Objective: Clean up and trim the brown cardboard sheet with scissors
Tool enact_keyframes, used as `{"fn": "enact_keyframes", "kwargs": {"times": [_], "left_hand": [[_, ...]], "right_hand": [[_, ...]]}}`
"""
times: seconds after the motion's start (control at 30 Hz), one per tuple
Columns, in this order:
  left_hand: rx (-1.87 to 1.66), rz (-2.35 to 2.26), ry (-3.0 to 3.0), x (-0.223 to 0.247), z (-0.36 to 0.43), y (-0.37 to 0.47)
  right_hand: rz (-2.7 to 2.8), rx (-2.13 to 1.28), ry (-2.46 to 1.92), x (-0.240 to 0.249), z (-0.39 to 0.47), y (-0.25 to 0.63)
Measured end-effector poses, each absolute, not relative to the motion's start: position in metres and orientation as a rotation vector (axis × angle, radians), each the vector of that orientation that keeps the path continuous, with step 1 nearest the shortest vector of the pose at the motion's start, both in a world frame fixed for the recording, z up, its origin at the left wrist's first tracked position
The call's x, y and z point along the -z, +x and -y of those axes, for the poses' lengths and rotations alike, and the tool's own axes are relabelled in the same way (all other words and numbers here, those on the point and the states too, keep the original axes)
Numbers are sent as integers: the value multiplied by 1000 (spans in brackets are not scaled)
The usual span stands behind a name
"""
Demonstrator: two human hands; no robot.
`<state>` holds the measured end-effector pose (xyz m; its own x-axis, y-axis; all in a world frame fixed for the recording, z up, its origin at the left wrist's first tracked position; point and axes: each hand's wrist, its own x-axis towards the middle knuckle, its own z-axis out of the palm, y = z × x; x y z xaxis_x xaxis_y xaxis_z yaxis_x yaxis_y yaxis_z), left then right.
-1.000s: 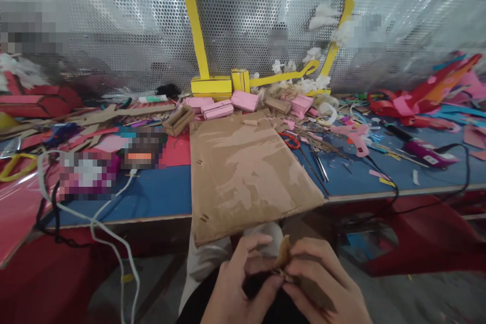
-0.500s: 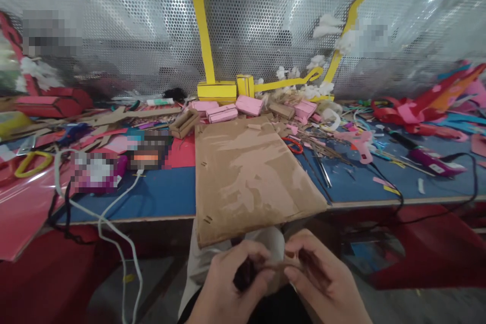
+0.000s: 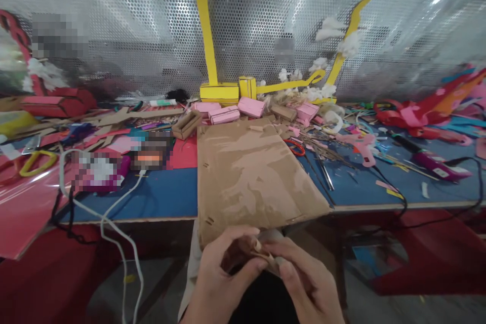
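Between my two hands, over my lap, is a small curled piece of brown cardboard (image 3: 270, 261). My left hand (image 3: 228, 268) pinches its left end between thumb and fingers. On the other end, my right hand (image 3: 304, 273) is closed with thumb and fingertips. The fingers cover much of the piece. Just beyond my hands lies a large brown cardboard sheet (image 3: 243, 177), partly covered with glossy tape, its near edge overhanging the table. A small torn strip (image 3: 258, 128) rests near its far edge.
On the blue table (image 3: 167, 200) stand yellow box shapes (image 3: 219, 92) and pink boxes (image 3: 224, 114). A pink glue gun (image 3: 364, 148) and red-handled scissors (image 3: 295, 147) lie right. White cable (image 3: 125, 235) hangs over the front edge at left. Behind rises a perforated metal panel (image 3: 261, 20).
My hands have risen slightly toward the cardboard sheet, and the right hand has come in to the left. The cardboard piece is now tilted and looks more curled.
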<state>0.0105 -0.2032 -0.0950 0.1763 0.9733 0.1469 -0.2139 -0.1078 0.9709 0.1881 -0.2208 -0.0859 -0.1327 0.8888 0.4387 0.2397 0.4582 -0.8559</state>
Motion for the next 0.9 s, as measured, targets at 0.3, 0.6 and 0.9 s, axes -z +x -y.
{"fn": "enact_keyframes", "kwargs": {"times": [0.3,0.6,0.9], "left_hand": [[-1187,-707,1270,89,200,11],[-1255,-840,1978,87,195,-8],[-1259,-804,1706,93,198,3]], "right_hand": [[1287,-1201,-1015,103,225,189],[1085,-1376,-961,112,228,182],[1508,-753,-1003,92,219,195]]}}
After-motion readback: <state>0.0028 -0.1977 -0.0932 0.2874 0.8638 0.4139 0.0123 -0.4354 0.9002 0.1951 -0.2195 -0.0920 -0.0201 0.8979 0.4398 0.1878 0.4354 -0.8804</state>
